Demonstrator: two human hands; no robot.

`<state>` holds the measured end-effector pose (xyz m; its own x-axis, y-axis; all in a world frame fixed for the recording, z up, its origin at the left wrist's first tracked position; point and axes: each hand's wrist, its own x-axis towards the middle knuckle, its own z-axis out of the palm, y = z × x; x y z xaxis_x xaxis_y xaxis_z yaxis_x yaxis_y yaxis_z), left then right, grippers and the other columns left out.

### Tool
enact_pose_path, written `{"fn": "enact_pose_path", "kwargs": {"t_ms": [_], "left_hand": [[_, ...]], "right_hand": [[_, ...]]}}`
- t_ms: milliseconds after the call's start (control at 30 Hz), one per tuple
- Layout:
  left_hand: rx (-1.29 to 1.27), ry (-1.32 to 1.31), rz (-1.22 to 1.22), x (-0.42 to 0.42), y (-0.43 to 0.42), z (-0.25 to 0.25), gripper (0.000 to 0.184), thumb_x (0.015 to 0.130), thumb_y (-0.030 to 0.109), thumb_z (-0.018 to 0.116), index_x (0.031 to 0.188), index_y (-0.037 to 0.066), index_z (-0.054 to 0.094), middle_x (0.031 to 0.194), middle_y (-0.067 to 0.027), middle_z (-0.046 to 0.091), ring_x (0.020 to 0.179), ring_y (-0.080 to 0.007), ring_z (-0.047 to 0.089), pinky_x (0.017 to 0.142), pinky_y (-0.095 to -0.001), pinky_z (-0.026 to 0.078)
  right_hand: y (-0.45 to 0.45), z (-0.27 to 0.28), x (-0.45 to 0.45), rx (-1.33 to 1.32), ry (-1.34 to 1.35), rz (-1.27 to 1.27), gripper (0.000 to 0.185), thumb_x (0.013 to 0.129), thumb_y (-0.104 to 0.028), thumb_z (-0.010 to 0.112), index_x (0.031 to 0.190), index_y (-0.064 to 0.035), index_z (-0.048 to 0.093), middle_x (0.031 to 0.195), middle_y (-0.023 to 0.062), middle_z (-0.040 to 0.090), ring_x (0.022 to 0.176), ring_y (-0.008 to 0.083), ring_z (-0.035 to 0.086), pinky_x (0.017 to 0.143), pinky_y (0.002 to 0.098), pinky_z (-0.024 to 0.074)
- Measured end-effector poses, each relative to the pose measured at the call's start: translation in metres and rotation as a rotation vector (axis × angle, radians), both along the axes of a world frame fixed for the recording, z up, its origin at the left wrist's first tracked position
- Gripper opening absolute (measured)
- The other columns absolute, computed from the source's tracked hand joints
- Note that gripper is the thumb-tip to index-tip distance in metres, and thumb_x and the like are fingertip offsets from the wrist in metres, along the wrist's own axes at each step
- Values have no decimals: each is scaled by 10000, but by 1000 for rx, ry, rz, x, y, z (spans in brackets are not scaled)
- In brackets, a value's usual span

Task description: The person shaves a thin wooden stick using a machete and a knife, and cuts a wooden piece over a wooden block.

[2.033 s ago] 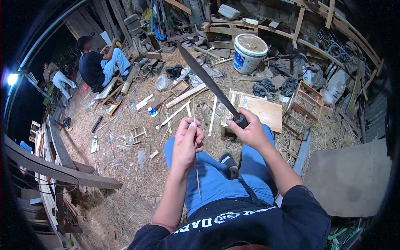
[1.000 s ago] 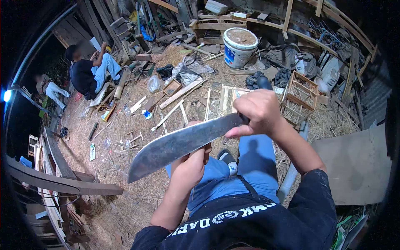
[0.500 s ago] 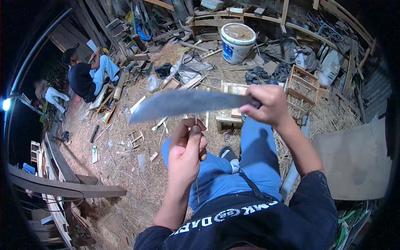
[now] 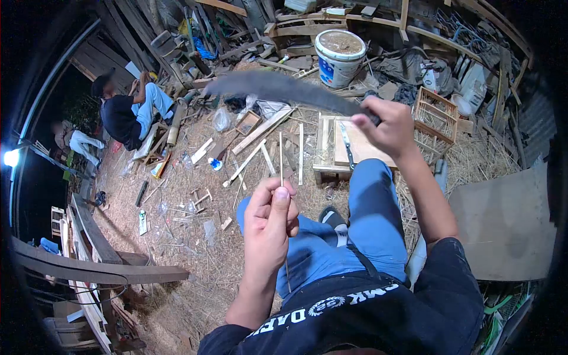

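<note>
My right hand (image 4: 390, 127) is closed around the dark handle of a machete (image 4: 278, 87). The broad blade, smeared by motion, points left and is raised above the ground. Below and to the left of it, my left hand (image 4: 272, 216) pinches a thin wooden stick (image 4: 281, 157) between thumb and fingers. The stick stands upright; its top end rises above the hand and its lower end shows beneath, over my lap. Blade and stick appear apart.
A low wooden stand (image 4: 325, 139) before my knees bears a board with a knife (image 4: 346, 142). Around lie wood strips, a white bucket (image 4: 341, 59), a slatted crate (image 4: 435, 118) and a cardboard sheet (image 4: 503, 225). Two people sit at the left, the nearer in a black shirt (image 4: 119, 118).
The machete has swung up, its tip now higher and farther from my left hand. More of the stick shows above my left fingers. The view has shifted slightly.
</note>
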<state>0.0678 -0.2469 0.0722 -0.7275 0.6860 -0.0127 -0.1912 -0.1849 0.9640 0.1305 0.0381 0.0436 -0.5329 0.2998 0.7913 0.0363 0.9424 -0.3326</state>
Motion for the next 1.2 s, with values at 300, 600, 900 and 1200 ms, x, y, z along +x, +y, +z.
{"fn": "enact_pose_path", "kwargs": {"t_ms": [300,600,900,1200], "left_hand": [[-94,-66,61,4,9,-8,109,1063,146,503,1100,57,552,674,36,433,573,-45,386,497,-220,300],[-8,-29,-41,7,-1,-4,128,1076,146,472,1126,63,555,680,41,451,567,-21,356,495,-200,302],[-45,-9,99,6,10,-13,145,1067,147,500,1120,40,581,725,6,530,604,-51,455,528,-207,356],[-117,67,115,11,2,-8,112,1060,116,504,1107,45,575,726,19,529,613,-40,449,532,-203,340]], "right_hand": [[-49,-3,6,148,-83,291,645,762,-677,725,624,-97,479,536,73,500,479,288,562,466,396,422],[-11,-13,-9,-134,49,35,608,834,-657,677,679,-75,592,583,119,560,529,316,606,489,401,445],[-54,-20,5,85,-116,312,609,757,-656,743,611,-116,501,523,70,510,477,275,572,456,392,412],[-52,-6,-2,199,-60,353,648,731,-686,743,605,-113,469,524,65,481,459,281,540,448,388,399]]}}
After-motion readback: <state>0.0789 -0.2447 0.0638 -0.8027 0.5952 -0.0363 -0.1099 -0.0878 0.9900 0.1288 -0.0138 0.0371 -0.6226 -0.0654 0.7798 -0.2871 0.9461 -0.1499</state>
